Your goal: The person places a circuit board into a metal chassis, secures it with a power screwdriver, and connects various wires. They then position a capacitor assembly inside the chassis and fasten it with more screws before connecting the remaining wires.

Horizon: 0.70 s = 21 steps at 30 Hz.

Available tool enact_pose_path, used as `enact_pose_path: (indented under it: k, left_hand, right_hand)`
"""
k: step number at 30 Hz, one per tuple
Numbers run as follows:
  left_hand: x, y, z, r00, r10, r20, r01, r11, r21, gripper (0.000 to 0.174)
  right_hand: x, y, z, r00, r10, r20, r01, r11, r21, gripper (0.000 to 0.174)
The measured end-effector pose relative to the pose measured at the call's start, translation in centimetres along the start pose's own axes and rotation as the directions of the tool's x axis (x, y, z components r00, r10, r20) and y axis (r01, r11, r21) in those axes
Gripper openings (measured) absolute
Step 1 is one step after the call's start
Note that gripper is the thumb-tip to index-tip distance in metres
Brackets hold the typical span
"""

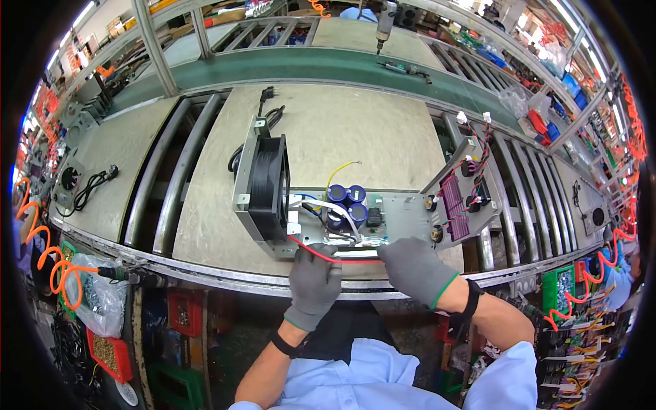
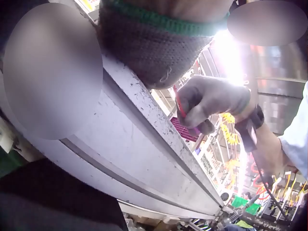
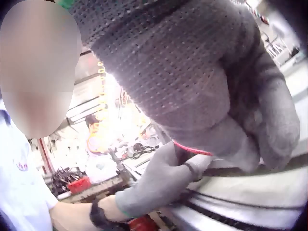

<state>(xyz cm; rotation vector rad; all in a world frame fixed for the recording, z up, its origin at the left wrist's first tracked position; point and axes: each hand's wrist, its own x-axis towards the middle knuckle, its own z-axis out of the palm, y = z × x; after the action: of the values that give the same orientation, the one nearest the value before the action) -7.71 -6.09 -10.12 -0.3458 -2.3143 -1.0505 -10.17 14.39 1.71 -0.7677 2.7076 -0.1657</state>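
Both hands wear grey gloves with green cuffs, at the front side of an open metal chassis. My left hand pinches a red wire, which runs across to my right hand. In the left wrist view the right hand has its fingers curled round the red wire. The right wrist view shows the left hand holding the wire between thumb and fingers. A black fan stands at the chassis's left end, with blue capacitors and a circuit board in the middle.
A purple heatsink and thin red and black leads sit at the chassis's right end. A yellow wire sticks up behind the capacitors. Under the chassis lies a wooden board on metal rollers. Red bins hang at lower left.
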Motion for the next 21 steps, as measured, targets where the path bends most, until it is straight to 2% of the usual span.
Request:
enact_pose_path:
  k: [2, 3, 5, 6, 9, 13, 16, 17, 18, 19, 20, 21]
  left_hand:
    - [0.1, 0.1, -0.1, 1.0, -0.023, -0.008, 0.023, 1.0, -0.02, 0.025]
    - [0.1, 0.2, -0.2, 0.999, -0.041, -0.01, 0.041, 0.999, -0.029, 0.025]
    - [0.0, 0.3, -0.2, 0.998, -0.062, -0.018, 0.062, 0.997, -0.039, 0.026]
    - [0.0, 0.2, -0.1, 0.998, -0.063, -0.023, 0.062, 0.997, -0.038, 0.026]
    - [-0.2, 0.0, -0.1, 0.997, -0.068, -0.025, 0.068, 0.997, -0.035, 0.027]
    - [-0.2, 0.2, -0.2, 0.996, -0.086, -0.009, 0.086, 0.996, -0.024, 0.026]
    - [-0.1, 0.3, -0.4, 0.995, -0.098, 0.007, 0.098, 0.993, -0.067, 0.026]
    - [-0.1, 0.4, -0.4, 0.994, -0.106, 0.003, 0.105, 0.99, -0.094, 0.025]
    - [0.0, 0.5, -0.4, 0.995, -0.098, 0.008, 0.099, 0.992, -0.08, 0.025]
    - [0.1, 0.5, -0.5, 0.996, -0.093, 0.009, 0.093, 0.993, -0.067, 0.025]
    - [0.1, 0.6, -0.5, 0.996, -0.089, 0.008, 0.089, 0.995, -0.051, 0.024]
    - [0.1, 0.6, -0.5, 0.996, -0.093, 0.007, 0.093, 0.993, -0.066, 0.024]
  right_hand:
    - [0.7, 0.3, -0.9, 0.974, -0.202, 0.103, 0.171, 0.953, 0.251, 0.015]
    - [0.8, 0.2, -1.8, 0.894, -0.237, 0.379, 0.021, 0.869, 0.494, 0.023]
    - [0.6, 0.1, 0.2, 0.767, -0.38, 0.517, -0.227, 0.594, 0.772, 0.029]
    - [0.4, -0.1, 1.5, 0.692, -0.47, 0.548, -0.371, 0.419, 0.829, 0.032]
    - [-0.1, -1.0, 4.0, 0.679, -0.632, 0.374, -0.443, 0.055, 0.895, 0.04]
    - [0.3, -2.3, 5.4, 0.715, -0.692, 0.099, -0.325, -0.205, 0.923, 0.039]
    - [0.6, -4.3, 3.6, 0.732, -0.658, 0.177, -0.255, -0.024, 0.967, 0.039]
    - [0.9, -4.5, 3.3, 0.721, -0.625, 0.299, -0.261, 0.154, 0.953, 0.029]
    - [0.7, -4.3, 3.3, 0.818, -0.517, 0.251, -0.017, 0.414, 0.91, 0.024]
    - [0.6, -4.1, 3.3, 0.89, -0.428, 0.155, 0.187, 0.655, 0.733, 0.018]
    - [0.4, -3.9, 3.2, 0.928, -0.372, 0.027, 0.321, 0.834, 0.448, 0.013]
    - [0.2, -3.3, 2.8, 0.979, -0.204, 0.024, 0.198, 0.967, 0.16, 0.012]
